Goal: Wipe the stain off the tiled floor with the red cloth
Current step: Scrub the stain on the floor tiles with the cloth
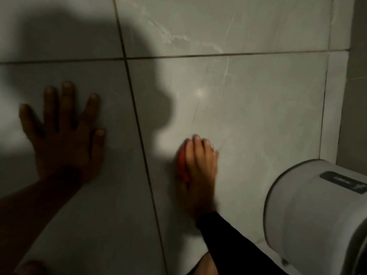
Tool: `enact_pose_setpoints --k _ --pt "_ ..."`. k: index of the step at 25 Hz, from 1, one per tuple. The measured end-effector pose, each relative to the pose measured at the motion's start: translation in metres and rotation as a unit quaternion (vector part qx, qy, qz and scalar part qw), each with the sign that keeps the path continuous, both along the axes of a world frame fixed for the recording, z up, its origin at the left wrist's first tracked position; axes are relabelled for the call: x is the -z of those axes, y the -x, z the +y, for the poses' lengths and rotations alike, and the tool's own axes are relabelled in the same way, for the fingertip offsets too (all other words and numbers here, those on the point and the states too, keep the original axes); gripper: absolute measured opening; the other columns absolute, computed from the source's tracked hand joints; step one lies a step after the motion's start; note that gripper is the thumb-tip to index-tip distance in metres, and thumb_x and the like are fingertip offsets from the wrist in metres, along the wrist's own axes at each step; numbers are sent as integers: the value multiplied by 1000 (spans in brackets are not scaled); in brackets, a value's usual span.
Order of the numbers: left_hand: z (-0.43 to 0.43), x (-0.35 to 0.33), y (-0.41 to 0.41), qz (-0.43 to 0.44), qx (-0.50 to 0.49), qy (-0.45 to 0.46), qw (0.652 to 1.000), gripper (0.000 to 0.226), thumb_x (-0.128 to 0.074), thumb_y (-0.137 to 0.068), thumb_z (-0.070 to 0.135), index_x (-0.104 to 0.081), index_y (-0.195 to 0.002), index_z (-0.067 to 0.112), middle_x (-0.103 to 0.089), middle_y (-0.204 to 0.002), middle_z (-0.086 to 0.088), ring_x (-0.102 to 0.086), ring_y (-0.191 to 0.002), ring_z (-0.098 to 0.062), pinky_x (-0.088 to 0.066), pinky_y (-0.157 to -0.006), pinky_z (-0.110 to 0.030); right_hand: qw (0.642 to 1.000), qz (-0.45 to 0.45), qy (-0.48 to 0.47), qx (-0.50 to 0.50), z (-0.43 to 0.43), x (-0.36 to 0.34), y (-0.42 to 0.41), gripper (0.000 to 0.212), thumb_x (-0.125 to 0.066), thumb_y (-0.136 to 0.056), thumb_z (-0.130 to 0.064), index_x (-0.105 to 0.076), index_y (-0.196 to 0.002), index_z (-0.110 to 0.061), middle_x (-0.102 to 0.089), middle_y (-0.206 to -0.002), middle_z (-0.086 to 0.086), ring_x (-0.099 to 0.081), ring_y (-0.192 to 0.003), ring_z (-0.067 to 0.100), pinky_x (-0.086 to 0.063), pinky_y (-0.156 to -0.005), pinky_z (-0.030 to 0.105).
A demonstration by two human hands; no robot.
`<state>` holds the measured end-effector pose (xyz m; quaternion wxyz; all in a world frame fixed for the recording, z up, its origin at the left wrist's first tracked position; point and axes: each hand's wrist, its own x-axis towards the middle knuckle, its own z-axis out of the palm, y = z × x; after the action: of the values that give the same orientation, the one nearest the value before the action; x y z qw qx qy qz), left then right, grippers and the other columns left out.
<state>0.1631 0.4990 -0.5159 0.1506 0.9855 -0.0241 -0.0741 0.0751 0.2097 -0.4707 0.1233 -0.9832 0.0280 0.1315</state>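
My right hand (198, 167) presses a bunched red cloth (181, 161) flat against the grey tiled floor (258, 116). Only a red sliver of the cloth shows at the left edge of my fingers; the rest is hidden under the hand. A black sleeve covers that forearm. My left hand (63, 135) lies flat on the neighbouring tile in shadow, fingers spread, holding nothing. I cannot make out a distinct stain; the picture is blurred and dim.
A white cylindrical bin (317, 215) with a dark label stands at the right, close to my right forearm. Dark grout lines (139, 126) cross the floor. A tiled wall or step edge (355, 86) rises at the far right. A large shadow covers the left tiles.
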Motion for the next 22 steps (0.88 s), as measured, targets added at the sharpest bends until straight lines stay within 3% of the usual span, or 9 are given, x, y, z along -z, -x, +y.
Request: enact_pose_setpoints --k 2,4,6,10,14,17,19,21,22 --pt "-1 -6 -1 8 -3 -20 1000 72 -26 -106 55 -11 -176 41 -2 -187 -5 -1 -173 -37 -7 -129 -78 999 -15 15 28 -50 -7 5 67 -40 -103 -34 -44 -159 1 -36 -170 28 -30 -158 53 -28 -125 75" --pt "-4 -7 -2 5 2 -37 999 73 -27 -106 54 -15 -176 38 -3 -187 -7 2 -173 -34 -2 -130 -74 984 -53 23 169 -87 -5 -50 69 -43 -100 -29 -42 -159 7 -35 -169 31 -28 -159 54 -28 -127 71" --pt "-3 -7 -4 7 0 -42 999 73 -31 -106 52 -17 -176 37 -4 -186 -8 4 -172 -31 -1 -129 -73 970 -99 34 221 -86 -1 -139 70 -46 -101 -32 -38 -163 1 -34 -172 24 -26 -162 47 -26 -130 62" --pt "-3 -5 -2 0 -3 -51 999 74 -32 -105 53 -16 -176 39 -6 -186 -8 6 -172 -29 -3 -130 -74 982 -181 20 55 10 16 -249 70 -46 -102 -43 -43 -163 -10 -42 -171 16 -34 -160 41 -29 -130 60" --pt "-4 -5 -3 -17 2 -56 998 76 -35 -105 52 -7 -175 40 -10 -186 -10 -8 -171 -40 -5 -129 -73 972 -181 -60 -136 101 22 -153 53 -52 -108 -36 -58 -153 -9 -54 -163 16 -41 -157 41 -26 -131 59" --pt "-4 -6 -1 -22 1 -53 998 76 -37 -105 51 -12 -176 37 -12 -185 -12 -12 -170 -41 -5 -129 -74 969 -57 -68 -229 73 7 -11 57 -44 -112 -46 -47 -161 -18 -45 -170 10 -27 -164 35 -12 -136 53" --pt "-6 -9 -2 -13 -3 -51 999 72 -34 -106 51 -18 -175 37 -12 -185 -12 -13 -170 -41 -6 -129 -75 981 18 -35 -192 27 -3 40 52 -32 -114 -45 -50 -156 -21 -54 -162 8 -38 -157 38 -24 -132 58" --pt "-7 -12 -4 -5 -6 -52 999 70 -32 -107 51 -19 -175 35 -11 -186 -12 -13 -170 -42 -6 -130 -76 996 45 5 -83 -25 -6 31 41 -29 -110 -39 -63 -125 -20 -66 -133 8 -58 -122 45 -45 -108 63" --pt "-7 -13 -4 -5 -7 -51 999 70 -32 -108 51 -20 -175 34 -11 -186 -12 -13 -170 -42 -6 -130 -76 999 34 30 -30 -45 -6 13 45 -33 -105 -34 -65 -127 -11 -64 -134 18 -59 -122 51 -44 -106 60"
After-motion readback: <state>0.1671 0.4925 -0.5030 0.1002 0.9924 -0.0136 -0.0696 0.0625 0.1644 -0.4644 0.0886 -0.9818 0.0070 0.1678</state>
